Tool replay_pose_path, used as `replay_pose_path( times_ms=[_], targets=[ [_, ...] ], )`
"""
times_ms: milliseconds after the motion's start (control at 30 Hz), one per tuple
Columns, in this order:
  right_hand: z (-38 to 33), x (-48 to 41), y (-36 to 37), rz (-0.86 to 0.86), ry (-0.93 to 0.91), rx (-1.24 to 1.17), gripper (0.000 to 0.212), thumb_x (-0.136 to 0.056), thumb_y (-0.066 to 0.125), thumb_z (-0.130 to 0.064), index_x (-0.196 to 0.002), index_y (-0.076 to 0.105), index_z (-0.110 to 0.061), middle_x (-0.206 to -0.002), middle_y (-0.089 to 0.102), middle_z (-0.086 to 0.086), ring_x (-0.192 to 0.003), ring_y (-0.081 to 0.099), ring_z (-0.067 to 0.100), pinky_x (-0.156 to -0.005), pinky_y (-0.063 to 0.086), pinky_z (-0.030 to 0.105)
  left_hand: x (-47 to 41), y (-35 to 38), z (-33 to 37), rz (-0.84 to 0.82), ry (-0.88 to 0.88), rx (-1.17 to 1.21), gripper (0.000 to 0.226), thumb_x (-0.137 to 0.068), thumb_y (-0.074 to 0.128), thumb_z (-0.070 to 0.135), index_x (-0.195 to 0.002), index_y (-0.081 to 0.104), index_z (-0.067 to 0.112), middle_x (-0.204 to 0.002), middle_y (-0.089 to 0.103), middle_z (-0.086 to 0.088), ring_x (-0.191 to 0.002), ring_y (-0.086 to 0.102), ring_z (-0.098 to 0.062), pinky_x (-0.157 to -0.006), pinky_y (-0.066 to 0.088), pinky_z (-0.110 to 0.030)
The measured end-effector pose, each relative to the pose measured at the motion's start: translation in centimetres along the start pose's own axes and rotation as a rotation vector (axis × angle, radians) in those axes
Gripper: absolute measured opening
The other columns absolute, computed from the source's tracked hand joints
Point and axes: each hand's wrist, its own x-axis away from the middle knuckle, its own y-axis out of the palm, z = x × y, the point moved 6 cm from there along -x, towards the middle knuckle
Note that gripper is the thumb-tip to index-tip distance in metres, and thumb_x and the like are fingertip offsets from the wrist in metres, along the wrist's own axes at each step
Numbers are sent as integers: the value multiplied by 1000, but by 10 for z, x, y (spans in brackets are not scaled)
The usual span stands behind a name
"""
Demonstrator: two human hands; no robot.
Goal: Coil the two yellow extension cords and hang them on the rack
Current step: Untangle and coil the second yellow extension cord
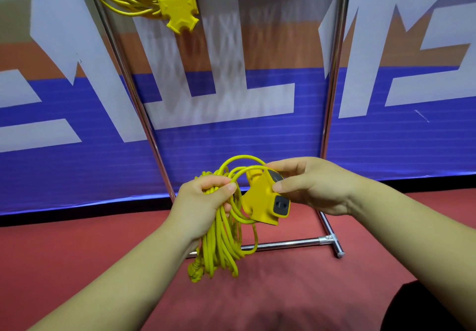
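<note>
While one yellow extension cord [134,11] already hangs in loops high at the left of the chrome rack [334,73], with its three-way socket head [177,6] dangling beneath, the second cord [221,248] is gathered in the person's hands, low in front of the rack and above the red floor [77,253]. The bar that carries the hung coil is out of frame.

The left hand [203,202] is wrapped round the top of the bundle, fingers curled over the strands and thumb pressed across them. That pins every loop at one point, so the coil hangs straight down without springing apart. The plug [194,272] dangles at the bottom of the loops, clear of the floor as far as I can tell.

The right hand [316,186] pinches the yellow socket block [260,196] between thumb and fingers, dark outlet face turned toward the camera. It holds the block just beside the left fist, with a short arc of cord rising between the two. The block is the heavy, stiff end — left free it would swing and drag loops out of the bundle.

The coiling looks all but done. What seems left is to take up that last arc, perhaps tucking or wrapping the block end round the bundle, then lift the coil to the top of the rack. The likely risk is loops slipping out of the left hand's grip — a firm hold matters more than speed.
</note>
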Motion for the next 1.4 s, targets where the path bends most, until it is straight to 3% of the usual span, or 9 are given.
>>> replay_pose_path(
  times_ms=[167,333,467,600,733,900,1067,1200,1400],
  targets=[
    [4,-1,-7,198,51,103,41,-73,77,11,-111,66,0,-102,73,17,-87,71,27,-81,59,36,0,4,-2,-25,-1,-24,5,-87,75,10,-87,76,16,-63,65,-12,-60,61,-23,-64,56,-39],
    [-13,4,-21,485,-102,324,24,-68,89,-4,-83,71,-9,-73,71,7,-62,67,18,-67,59,35,1,7,-5,-30,-31,-10,6,-88,73,9,-89,74,15,-65,63,-16,-61,60,-27,-61,54,-35],
    [-15,5,-26,580,-171,452,19,-69,90,-17,-78,74,-16,-72,74,3,-60,67,14,-66,61,37,-1,8,-7,-3,-49,8,4,-88,74,10,-90,74,14,-66,63,-17,-61,58,-28,-59,52,-34],
    [-15,0,-30,484,-178,374,17,-76,84,-13,-89,76,-18,-91,76,8,-87,74,27,-89,58,52,-3,7,-7,16,-73,44,6,-87,75,11,-93,74,12,-66,64,-14,-57,58,-23,-53,53,-30],
    [-12,1,-21,153,-122,408,61,-68,85,2,-119,66,-26,-123,66,2,-104,70,30,-94,56,50,-5,3,-8,40,-99,91,9,-88,74,11,-97,72,10,-67,66,-10,-55,58,-20,-54,53,-30],
    [-3,-4,-14,213,-170,899,88,-61,93,-15,-133,49,-42,-127,53,-10,-98,63,8,-82,57,24,-7,4,-12,47,-104,98,11,-88,74,13,-98,72,10,-69,66,-11,-57,59,-21,-61,53,-34],
    [-10,-5,-16,237,-296,1046,76,-56,95,-34,-121,55,-40,-109,56,-13,-91,58,4,-78,48,20,-9,2,-11,39,-132,157,11,-88,73,13,-99,72,12,-70,67,-10,-56,59,-20,-58,54,-32],
    [-13,-3,-16,272,-372,1104,45,-64,91,-33,-97,61,-30,-96,65,-16,-94,56,1,-84,49,27,-11,0,-12,38,-122,141,10,-89,72,13,-99,72,13,-69,67,-11,-57,60,-20,-61,55,-34],
    [-10,-5,-14,229,-362,1013,32,-72,86,-20,-90,61,-28,-81,67,-10,-77,63,6,-74,53,30,-14,-5,-18,56,-131,128,11,-88,73,15,-99,74,12,-75,69,-12,-59,61,-21,-63,54,-35]
  ],
)
